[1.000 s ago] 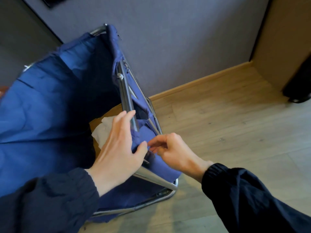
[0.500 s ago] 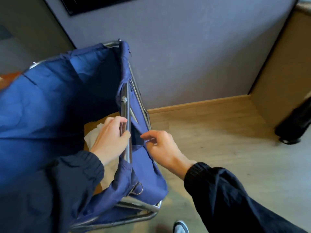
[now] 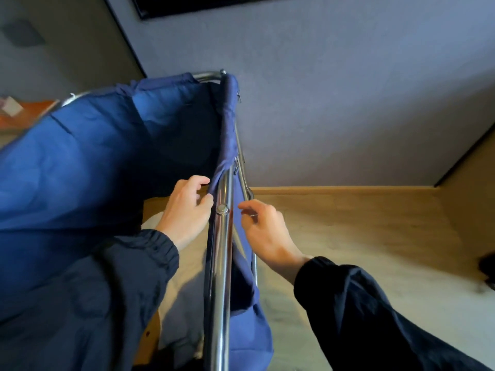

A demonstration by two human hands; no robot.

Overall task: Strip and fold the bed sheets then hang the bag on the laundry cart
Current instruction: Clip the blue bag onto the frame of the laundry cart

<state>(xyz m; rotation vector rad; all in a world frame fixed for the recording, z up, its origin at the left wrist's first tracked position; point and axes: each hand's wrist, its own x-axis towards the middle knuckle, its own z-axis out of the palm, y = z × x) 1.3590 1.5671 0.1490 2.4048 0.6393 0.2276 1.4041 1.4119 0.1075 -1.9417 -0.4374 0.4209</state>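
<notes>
The left hand [image 3: 187,207] pinches the bag [image 3: 88,162] hem against the cart [image 3: 223,236] rail, apparently to seat it, while the right hand [image 3: 263,226], right of the rail, holds nothing, fingers curled.

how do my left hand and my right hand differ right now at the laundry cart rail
The left hand is inside the blue bag, pinching its hem against the chrome rail; the right hand is outside the rail, over the floor. The left hand grips fabric; the right hand's fingers are curled, apparently holding nothing, though a thin glint shows there. Both wear dark sleeves and sit level with the rail's rivet.
</notes>
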